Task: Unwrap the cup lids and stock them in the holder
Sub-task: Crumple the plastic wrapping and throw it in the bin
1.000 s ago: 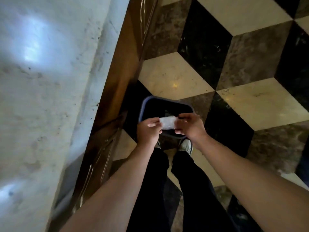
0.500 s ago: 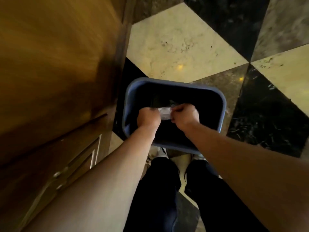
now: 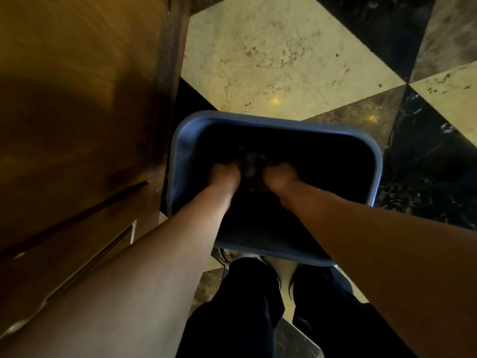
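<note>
Both my hands reach down inside a blue rectangular bin (image 3: pixel 284 123) that stands on the floor in front of my feet. My left hand (image 3: pixel 224 174) and my right hand (image 3: pixel 280 177) are side by side with fingers curled, seen from behind. Between them I hold a crumpled plastic wrapper (image 3: pixel 251 168), dim and hard to make out against the bin's dark inside. No cup lids or holder are in view.
A brown wooden cabinet front (image 3: pixel 77 125) rises close on the left, touching the bin's left side. The floor (image 3: pixel 271 60) is cream, black and brown marble tile. My dark trouser legs and shoes (image 3: pixel 232 254) stand just behind the bin.
I have bent lower and my hands have gone from above the bin's rim down into it, carrying the wrapper. The countertop has left the view.
</note>
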